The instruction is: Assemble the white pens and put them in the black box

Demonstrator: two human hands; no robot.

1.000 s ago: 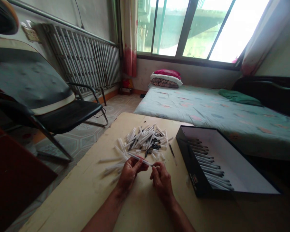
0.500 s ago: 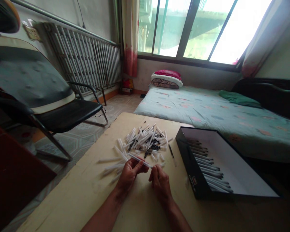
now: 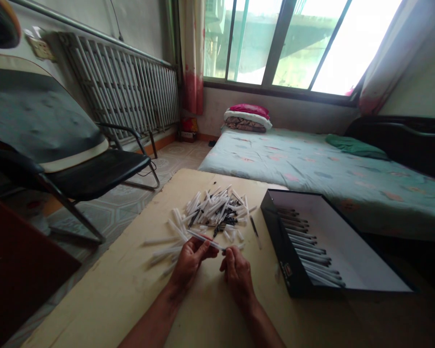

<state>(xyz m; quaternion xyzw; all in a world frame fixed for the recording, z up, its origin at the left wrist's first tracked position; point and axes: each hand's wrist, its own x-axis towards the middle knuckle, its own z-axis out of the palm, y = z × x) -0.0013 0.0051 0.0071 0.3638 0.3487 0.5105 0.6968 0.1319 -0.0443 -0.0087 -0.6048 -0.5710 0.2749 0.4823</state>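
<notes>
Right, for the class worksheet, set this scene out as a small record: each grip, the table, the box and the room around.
Left grip: holding a pen
Right grip: curled at the pen's right end
Table: pile of white and black pen parts
Box: black outside, pens in a row inside
Room: chair left, bed beyond

Left of the black box [image 3: 284, 263], our left hand [image 3: 193, 256] pinches, thumb uppermost over curled fingers. Our right hand [image 3: 236, 268], nearer the box, bunches its fingertips just beside the left's, knuckles up. Both bare forearms [image 3: 154, 309] slant inward toward each other.
</notes>
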